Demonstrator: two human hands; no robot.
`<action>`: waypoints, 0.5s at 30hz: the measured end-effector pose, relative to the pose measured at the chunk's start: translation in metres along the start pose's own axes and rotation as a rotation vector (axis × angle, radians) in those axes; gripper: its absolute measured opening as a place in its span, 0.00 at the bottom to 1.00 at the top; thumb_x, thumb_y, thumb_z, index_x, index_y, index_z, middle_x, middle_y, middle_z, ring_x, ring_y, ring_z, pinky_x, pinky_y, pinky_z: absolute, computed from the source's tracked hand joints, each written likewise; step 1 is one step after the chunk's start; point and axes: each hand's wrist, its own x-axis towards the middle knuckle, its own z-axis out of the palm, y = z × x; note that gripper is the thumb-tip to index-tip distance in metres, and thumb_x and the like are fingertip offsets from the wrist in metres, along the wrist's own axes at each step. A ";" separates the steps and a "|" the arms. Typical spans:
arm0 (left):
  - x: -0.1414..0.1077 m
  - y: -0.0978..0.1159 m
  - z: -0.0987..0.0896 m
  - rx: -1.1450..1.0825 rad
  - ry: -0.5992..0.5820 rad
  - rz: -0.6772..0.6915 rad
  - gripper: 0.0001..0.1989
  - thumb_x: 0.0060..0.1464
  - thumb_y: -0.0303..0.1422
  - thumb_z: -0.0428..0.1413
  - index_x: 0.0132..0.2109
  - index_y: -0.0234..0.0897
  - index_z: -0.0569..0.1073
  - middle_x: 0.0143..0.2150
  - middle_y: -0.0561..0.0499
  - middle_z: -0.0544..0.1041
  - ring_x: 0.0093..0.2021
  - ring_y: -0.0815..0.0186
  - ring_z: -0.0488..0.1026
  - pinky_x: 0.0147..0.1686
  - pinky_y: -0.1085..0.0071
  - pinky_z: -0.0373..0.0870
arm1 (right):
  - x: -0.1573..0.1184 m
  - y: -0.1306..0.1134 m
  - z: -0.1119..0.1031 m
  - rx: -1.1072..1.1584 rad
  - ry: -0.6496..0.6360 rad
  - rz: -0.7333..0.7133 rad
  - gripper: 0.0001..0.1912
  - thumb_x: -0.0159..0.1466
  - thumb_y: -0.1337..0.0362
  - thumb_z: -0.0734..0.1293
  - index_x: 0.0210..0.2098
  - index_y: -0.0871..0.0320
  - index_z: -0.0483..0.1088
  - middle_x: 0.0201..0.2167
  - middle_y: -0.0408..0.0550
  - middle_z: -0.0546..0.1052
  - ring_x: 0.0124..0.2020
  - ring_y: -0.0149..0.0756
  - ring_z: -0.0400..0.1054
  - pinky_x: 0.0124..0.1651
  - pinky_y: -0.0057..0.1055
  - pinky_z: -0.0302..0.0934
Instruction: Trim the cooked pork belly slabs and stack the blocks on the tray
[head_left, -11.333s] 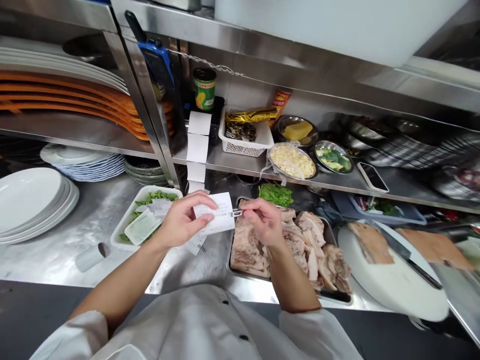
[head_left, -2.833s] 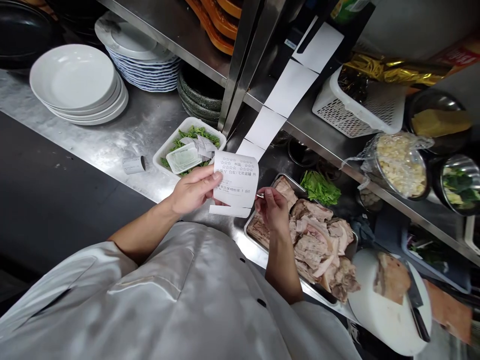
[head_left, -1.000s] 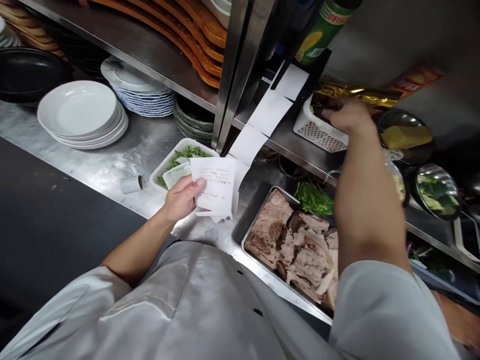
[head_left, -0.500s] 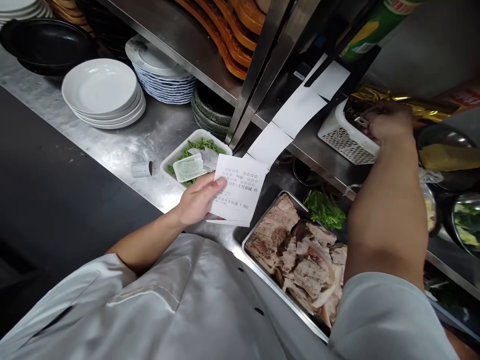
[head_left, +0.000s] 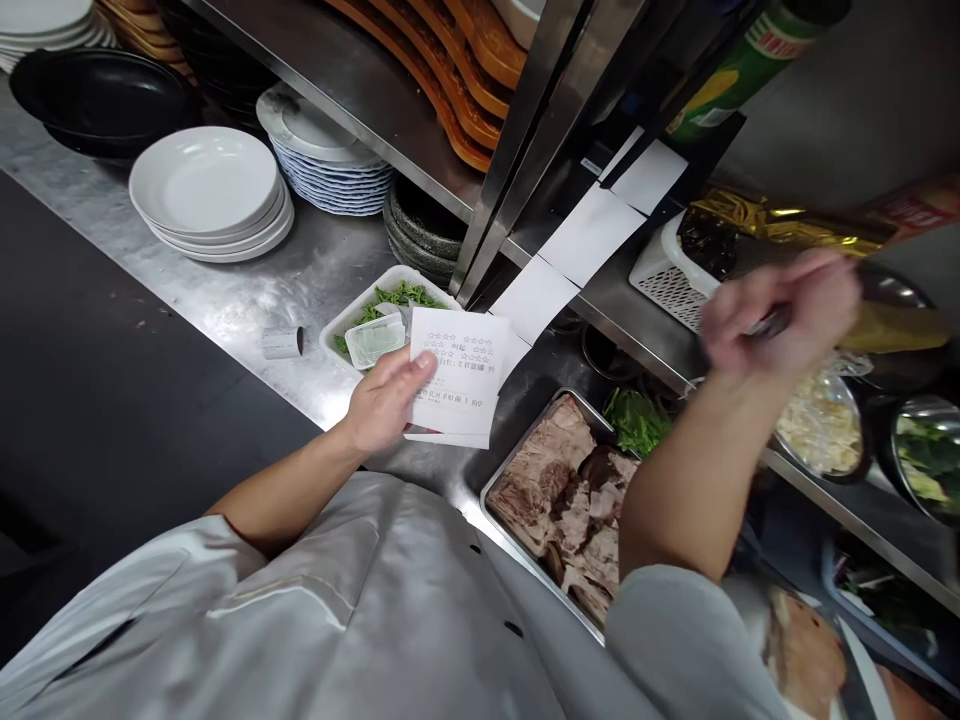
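My left hand (head_left: 384, 402) pinches a printed paper slip (head_left: 456, 375) at its left edge, thumb on top. A long strip of white slips (head_left: 592, 235) runs from behind it up to a dark device. My right hand (head_left: 780, 308), smeared by motion, is closed in front of the white plastic basket (head_left: 666, 278); a small dark bit shows between its fingers, too blurred to name. Behind the left hand stands a white tray (head_left: 330, 335) with green leaves and a small clear plastic box (head_left: 375, 342). A metal tray (head_left: 491, 490) of cooked meat (head_left: 551, 470) lies below the right forearm.
Stacked white plates (head_left: 202, 185), blue-edged plates (head_left: 330, 160) and black bowls (head_left: 105, 100) line the steel counter at left. A curled paper piece (head_left: 283, 342) lies there. A steel post (head_left: 517, 150) rises mid-view. Bowls of pale slices (head_left: 821, 425) and greens (head_left: 930, 455) stand at right.
My right hand has come out of the white basket, moving right and towards me, now closed. The left hand and its slip have shifted slightly left.
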 end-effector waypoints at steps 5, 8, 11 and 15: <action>0.011 -0.018 0.000 -0.040 0.230 0.091 0.26 0.55 0.58 0.64 0.44 0.39 0.81 0.41 0.47 0.85 0.40 0.56 0.82 0.36 0.65 0.80 | -0.147 0.003 0.121 -0.229 -0.708 0.238 0.14 0.60 0.55 0.78 0.44 0.49 0.80 0.21 0.37 0.73 0.19 0.31 0.65 0.24 0.29 0.60; 0.034 -0.028 -0.045 0.015 0.382 0.168 0.25 0.54 0.56 0.65 0.43 0.38 0.78 0.39 0.48 0.83 0.42 0.58 0.81 0.41 0.65 0.77 | -0.183 0.013 0.149 -0.354 -0.454 0.113 0.14 0.68 0.56 0.71 0.27 0.54 0.78 0.20 0.41 0.73 0.22 0.32 0.64 0.29 0.30 0.62; 0.062 -0.036 -0.144 0.213 0.724 0.225 0.19 0.60 0.49 0.62 0.36 0.37 0.73 0.30 0.52 0.77 0.35 0.64 0.76 0.37 0.69 0.71 | -0.180 0.017 0.139 -0.390 -0.174 0.167 0.13 0.66 0.53 0.73 0.29 0.54 0.80 0.19 0.41 0.72 0.20 0.33 0.65 0.26 0.30 0.60; 0.078 -0.050 -0.280 0.619 0.983 -0.049 0.08 0.56 0.25 0.59 0.33 0.36 0.67 0.27 0.56 0.66 0.33 0.67 0.66 0.39 0.68 0.64 | -0.164 0.010 0.114 -0.336 -0.035 0.289 0.18 0.64 0.48 0.74 0.28 0.56 0.79 0.14 0.39 0.68 0.15 0.32 0.61 0.20 0.29 0.55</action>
